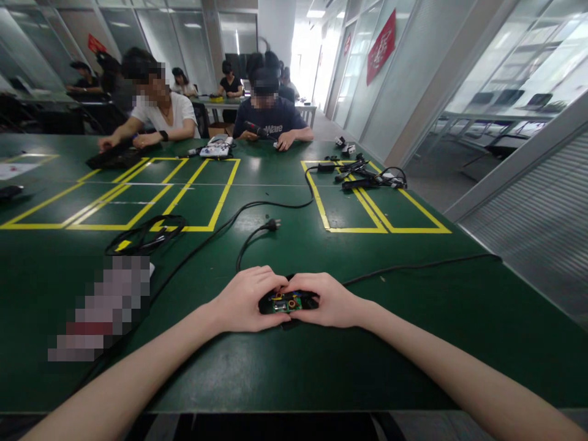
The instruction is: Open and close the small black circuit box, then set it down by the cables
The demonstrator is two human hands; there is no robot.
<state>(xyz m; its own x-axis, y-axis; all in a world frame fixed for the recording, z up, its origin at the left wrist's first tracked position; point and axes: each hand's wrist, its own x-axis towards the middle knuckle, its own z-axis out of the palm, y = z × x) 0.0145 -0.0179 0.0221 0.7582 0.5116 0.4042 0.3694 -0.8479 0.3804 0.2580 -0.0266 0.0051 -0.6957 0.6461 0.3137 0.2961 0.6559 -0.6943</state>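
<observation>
Both hands grip an opened black power adapter (287, 301) low over the green table, one at each end. Inside its casing a green circuit board with copper coils faces up. My left hand (250, 299) wraps round the left end, thumb along the near edge. My right hand (327, 300) holds the right end the same way, and the fingertips of both hands meet at the far side. A short black cable with a plug (273, 225) lies just beyond my left hand. Another black cord (427, 265) runs from behind my right hand to the table's right edge.
A coiled black cable (144, 236) and a blurred-out object (103, 306) lie at left. A long cord (239, 211) crosses the table (413, 343) to a small black box (326, 167). Cables and parts (362, 174) are heaped at the far right. Two people sit opposite, handling things.
</observation>
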